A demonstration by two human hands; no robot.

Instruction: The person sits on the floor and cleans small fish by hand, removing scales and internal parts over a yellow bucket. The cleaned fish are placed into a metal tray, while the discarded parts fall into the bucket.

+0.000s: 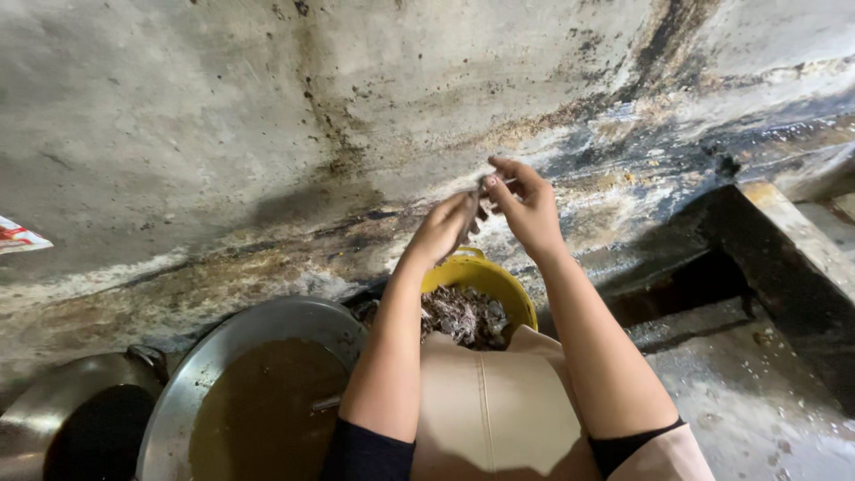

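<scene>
— Where do we stand with the hands?

— We have both raised in front of the stained concrete wall (267,116), above the yellow basket (512,289). Our left hand (443,230) and right hand (527,207) meet at the fingertips, and between them sits a small pale piece (492,184), pinched from both sides.

— So each grip is clenched on it?

— Yes, thumb against forefinger on each side, as far as we can see. The piece is too small for us to say what it is.

— Which way does it lie?

— Its long axis seems to run roughly left to right, from one grip across to the other, with a thin pale end poking out toward the right. The right hand sits slightly higher and covers more of it; the left holds the lower, nearer end.

— And what's beneath?

— The basket holds a heap of dark, greyish bits (463,313), directly under the hands, just beyond our knee. To its left, a wide metal basin (236,343) of brown liquid, touching or nearly touching the basket; we cannot tell which. Farther left, a darker pot (53,396).
</scene>
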